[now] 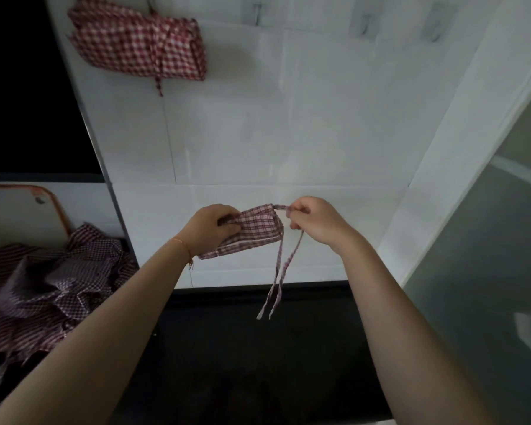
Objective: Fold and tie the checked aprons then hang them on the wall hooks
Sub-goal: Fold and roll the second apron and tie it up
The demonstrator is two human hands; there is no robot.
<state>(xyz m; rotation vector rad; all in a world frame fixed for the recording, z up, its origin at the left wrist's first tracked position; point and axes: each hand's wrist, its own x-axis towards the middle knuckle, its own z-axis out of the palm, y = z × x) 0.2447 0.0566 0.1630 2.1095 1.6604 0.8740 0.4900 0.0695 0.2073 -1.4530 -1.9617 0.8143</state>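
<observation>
Checked cotton, light and limp: left hand (210, 228) grips the folded apron (252, 231), right hand (314, 222) pinches its ties (281, 271); best held at the knot

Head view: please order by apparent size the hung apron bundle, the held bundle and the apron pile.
1. apron pile, cut by the frame edge
2. hung apron bundle
3. held bundle
Nearness to the camera makes true sizes unsure.

White tiled wall above a dark floor

The tiled wall (288, 124) is pale and dimly lit, with grey hooks (364, 24) near its top. A frosted glass panel (485, 240) stands right; an orange-rimmed white board (19, 210) leans left.
</observation>
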